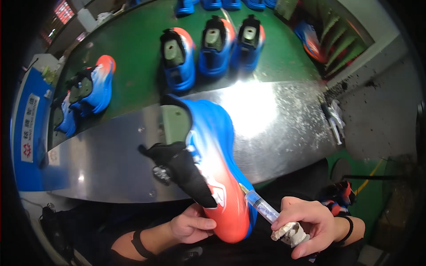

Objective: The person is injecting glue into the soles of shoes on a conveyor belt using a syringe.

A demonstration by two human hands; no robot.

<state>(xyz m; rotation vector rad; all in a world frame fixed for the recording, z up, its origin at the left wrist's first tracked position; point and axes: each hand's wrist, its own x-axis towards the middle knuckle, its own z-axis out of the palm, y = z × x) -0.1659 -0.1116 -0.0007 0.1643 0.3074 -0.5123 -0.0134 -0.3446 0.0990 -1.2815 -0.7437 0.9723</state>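
1. Far left I've got a blue panel (36,104), then a few blue-and-orange shoes (95,88) bunched together on the green worktop (133,71).
2. Next along is the left hand (193,225), low down. I read its grip as narrow: thumb laid over the orange toe, the other fingers tucked under where I can't really see them. There's a dark band (140,244) on that forearm.
3. What it's holding is the main sports shoe (219,166), toe toward me, heel out over the worktop's metal strip (111,153). Blue heel, white middle, orange toe, and the black tongue (186,170) flops out to the left.
4. Behind that, three more shoes (178,66) stand in a row, heels my way.
5. Right of the toe there's a syringe (265,208), tilted, tip right at the seam between orange upper and blue sole. Touching or just shy of it? Can't tell.
6. The right hand (310,219) has its fingers curled in, thumb by the back of the barrel, with a crumpled white wad (291,234) bunched in the same grip.
7. Far right: another shoe (309,41) by some slats, plus a slim tool (333,122) near the metal's edge.
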